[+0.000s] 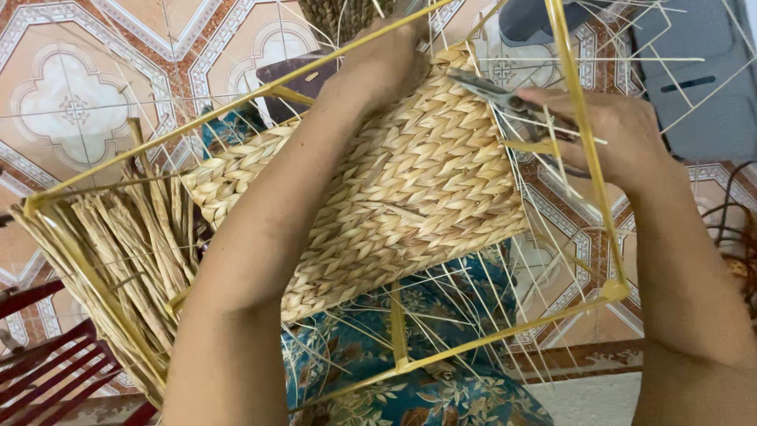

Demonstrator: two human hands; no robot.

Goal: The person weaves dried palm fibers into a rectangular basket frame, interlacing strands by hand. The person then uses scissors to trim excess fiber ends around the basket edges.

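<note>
Patterned floor tiles (75, 102) lie beneath a half-woven basket (394, 197) on a stiff yellow frame (587, 150) over the lap, light but springy, its far rim gripped by the left hand (390, 59) while the right hand (615, 134) clasps metal scissors (493, 93).

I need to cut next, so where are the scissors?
In the head view, upper right: the scissors are in the right hand, blades pointing at the woven basket panel's top edge.

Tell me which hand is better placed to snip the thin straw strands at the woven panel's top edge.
Right. The right hand holds the metal scissors, blades already at the braided straw panel edge; the left hand grips the panel's top.
</note>
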